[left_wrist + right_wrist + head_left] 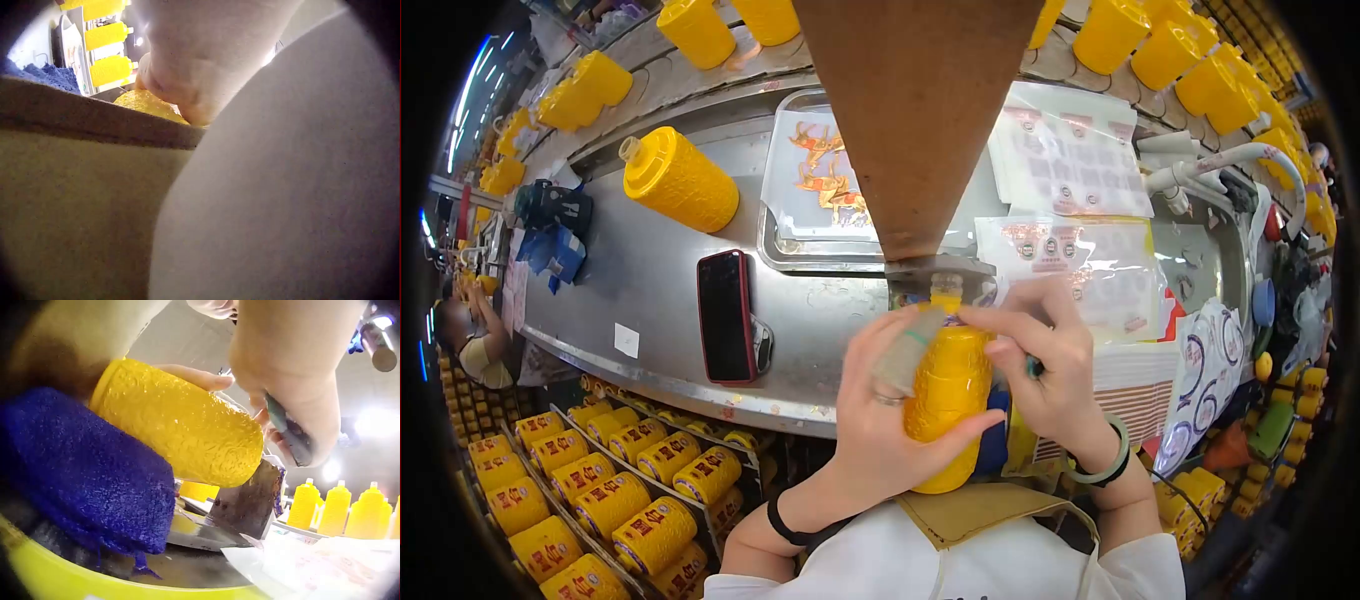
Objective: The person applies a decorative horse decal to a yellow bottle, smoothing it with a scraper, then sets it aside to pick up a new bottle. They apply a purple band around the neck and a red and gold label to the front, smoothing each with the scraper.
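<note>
Upright against the person's apron stands a yellow embossed bottle (953,375) with a clear neck. The left hand (878,425) grips it from the left, thumb laid across its front, and a translucent strip (903,355) lies over the fingers. The right hand (1048,350) has its thumb and forefinger at the bottle's shoulder, just under the neck. A small green-and-dark tool (289,430) is tucked inside the right hand's curled fingers, as the right wrist view shows. Mostly skin and apron fill the left wrist view, with a bit of the bottle (147,103) beyond.
On the metal table lie a phone (725,315), another yellow bottle (682,180) and a tray (775,215) with gold-red figure stickers. Printed sheets (1068,165) lie at right. A brown post (905,110) rises ahead. A blue cloth (94,469) is beside the held bottle.
</note>
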Motion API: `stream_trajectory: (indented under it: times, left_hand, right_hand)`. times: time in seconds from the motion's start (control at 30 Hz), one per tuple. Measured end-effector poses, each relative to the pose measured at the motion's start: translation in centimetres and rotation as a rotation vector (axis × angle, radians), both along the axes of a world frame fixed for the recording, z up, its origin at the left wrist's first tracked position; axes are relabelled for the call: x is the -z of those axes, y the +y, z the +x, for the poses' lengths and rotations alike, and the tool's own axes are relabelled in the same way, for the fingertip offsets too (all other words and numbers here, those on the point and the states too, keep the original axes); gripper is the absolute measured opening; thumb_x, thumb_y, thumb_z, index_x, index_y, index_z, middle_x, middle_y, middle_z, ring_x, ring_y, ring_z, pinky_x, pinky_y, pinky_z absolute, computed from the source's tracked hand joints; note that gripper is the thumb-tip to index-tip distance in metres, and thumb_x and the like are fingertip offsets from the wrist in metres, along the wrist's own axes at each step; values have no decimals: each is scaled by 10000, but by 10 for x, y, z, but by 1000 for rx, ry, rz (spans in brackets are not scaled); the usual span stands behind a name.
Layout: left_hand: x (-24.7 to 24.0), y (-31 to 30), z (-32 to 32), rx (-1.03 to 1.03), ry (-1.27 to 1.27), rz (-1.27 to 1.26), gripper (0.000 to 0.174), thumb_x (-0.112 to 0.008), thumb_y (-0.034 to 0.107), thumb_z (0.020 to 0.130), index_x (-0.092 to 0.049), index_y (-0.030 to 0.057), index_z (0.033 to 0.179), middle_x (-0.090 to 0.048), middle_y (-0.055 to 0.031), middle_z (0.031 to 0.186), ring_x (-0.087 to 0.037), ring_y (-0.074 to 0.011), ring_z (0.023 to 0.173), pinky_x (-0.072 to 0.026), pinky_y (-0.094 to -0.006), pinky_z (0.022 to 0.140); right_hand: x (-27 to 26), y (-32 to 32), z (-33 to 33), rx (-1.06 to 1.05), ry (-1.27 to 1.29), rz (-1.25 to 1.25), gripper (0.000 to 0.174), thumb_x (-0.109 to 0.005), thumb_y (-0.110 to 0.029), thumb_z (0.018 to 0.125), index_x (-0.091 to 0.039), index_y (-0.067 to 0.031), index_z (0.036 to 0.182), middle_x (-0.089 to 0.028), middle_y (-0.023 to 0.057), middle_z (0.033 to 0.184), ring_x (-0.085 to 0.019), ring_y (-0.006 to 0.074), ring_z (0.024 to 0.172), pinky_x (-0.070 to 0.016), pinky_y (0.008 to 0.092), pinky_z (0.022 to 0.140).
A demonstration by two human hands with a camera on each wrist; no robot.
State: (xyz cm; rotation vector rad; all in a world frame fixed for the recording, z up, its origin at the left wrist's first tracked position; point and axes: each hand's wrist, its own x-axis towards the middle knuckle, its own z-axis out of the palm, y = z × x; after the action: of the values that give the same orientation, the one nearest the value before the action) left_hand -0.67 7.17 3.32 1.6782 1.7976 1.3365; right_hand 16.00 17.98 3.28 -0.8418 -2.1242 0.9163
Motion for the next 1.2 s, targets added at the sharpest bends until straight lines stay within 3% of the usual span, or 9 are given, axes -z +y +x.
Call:
stream_trajectory:
  times: [0.17, 0.3, 0.4, 0.47, 0.73, 0.8, 1.03, 1.1, 1.2]
  left_hand:
    - [5, 2, 2, -5, 9, 33, 734, -926, 158, 710, -600, -20, 1343, -622, -201, 1284, -606, -363, 1203, -487, -427, 1041]
    - [6, 0, 0, 5, 22, 44, 721, -915, 145, 724, -596, -17, 1350, -605, -193, 1323, -607, -338, 1223, -487, -428, 1057]
    - [18, -5, -9, 30, -194, -48, 666, -893, 108, 748, -602, 0, 1338, -595, -188, 1344, -588, -358, 1266, -494, -448, 1064]
    - [35, -7, -17, 111, -672, -57, 708, -891, 113, 755, -574, -14, 1375, -553, -196, 1401, -573, -326, 1299, -481, -436, 1088]
    - [2, -3, -3, 10, -127, -32, 714, -904, 146, 745, -582, -12, 1363, -568, -205, 1376, -586, -362, 1263, -488, -446, 1069]
    - [9, -2, -4, 44, -10, 15, 764, -911, 152, 714, -573, -15, 1378, -558, -199, 1390, -603, -324, 1232, -493, -410, 1037]
    - [19, -7, -11, 61, -111, -53, 736, -882, 105, 739, -562, -17, 1390, -547, -192, 1402, -588, -306, 1264, -482, -419, 1075]
    - [29, -8, -15, 75, -545, -76, 704, -886, 120, 743, -585, 1, 1369, -571, -207, 1364, -585, -368, 1278, -480, -433, 1085]
    - [32, -8, -17, 91, -552, -60, 733, -887, 118, 739, -566, -5, 1387, -545, -218, 1390, -584, -359, 1279, -475, -430, 1084]
  right_hand:
    - [5, -3, 1, -2, 35, 8, 220, -758, -114, 905, -791, -65, 1117, -567, 96, 964, -547, 200, 750, -463, 320, 660]
    - [0, -6, 1, 25, 14, 11, 194, -759, -117, 907, -794, -58, 1088, -572, 90, 941, -555, 204, 757, -464, 324, 664]
    - [5, -5, 8, 74, -29, -22, 158, -751, -124, 917, -792, -46, 1047, -570, 89, 911, -558, 213, 769, -465, 327, 672]
    - [6, -2, 14, 103, -64, -39, 143, -746, -127, 922, -790, -40, 1026, -567, 90, 896, -559, 218, 774, -465, 329, 676]
    - [-4, -3, -2, 53, -29, 22, 168, -757, -132, 909, -795, -58, 1055, -549, 87, 930, -533, 203, 739, -454, 323, 656]
    - [0, -4, -3, 33, -14, 23, 179, -764, -130, 902, -796, -63, 1064, -549, 88, 940, -532, 199, 735, -452, 321, 649]
    - [0, -5, 3, 124, -76, 39, 139, -797, -118, 853, -787, -48, 972, -552, 92, 908, -551, 236, 747, -463, 344, 666]
    - [2, 1, 10, 150, -192, 82, 115, -806, -106, 834, -760, -34, 910, -552, 89, 881, -557, 265, 762, -462, 369, 670]
    - [2, 5, 18, 214, -244, 66, 128, -812, -99, 819, -758, -43, 921, -554, 85, 868, -554, 262, 770, -460, 371, 667]
